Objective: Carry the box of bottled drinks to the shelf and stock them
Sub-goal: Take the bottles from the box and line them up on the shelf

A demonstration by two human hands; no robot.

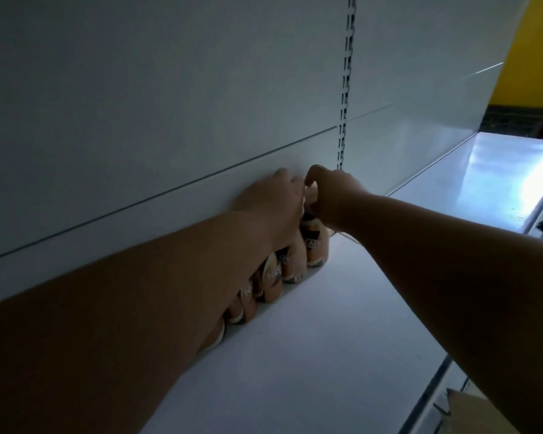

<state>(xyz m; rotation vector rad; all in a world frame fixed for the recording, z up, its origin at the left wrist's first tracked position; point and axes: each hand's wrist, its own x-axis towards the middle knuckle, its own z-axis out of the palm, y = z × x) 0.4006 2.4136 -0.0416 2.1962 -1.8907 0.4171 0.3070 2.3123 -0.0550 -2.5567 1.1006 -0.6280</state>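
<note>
A row of several tan bottled drinks (271, 278) with brown-and-white labels stands along the back panel of a white shelf (311, 339). My left hand (273, 195) rests over the tops of the bottles at the far end of the row, its arm hiding much of the row. My right hand (333, 195) grips the neck of the rightmost bottle (315, 242), which stands upright on the shelf board. A corner of the cardboard box (470, 411) shows at the bottom right, below the shelf's front edge.
The white back panel (170, 104) has a slotted upright (345, 89). To the right runs another bare shelf section (483, 183), brightly lit. A yellow wall (533, 57) and a dark crate (511, 119) lie at the far right.
</note>
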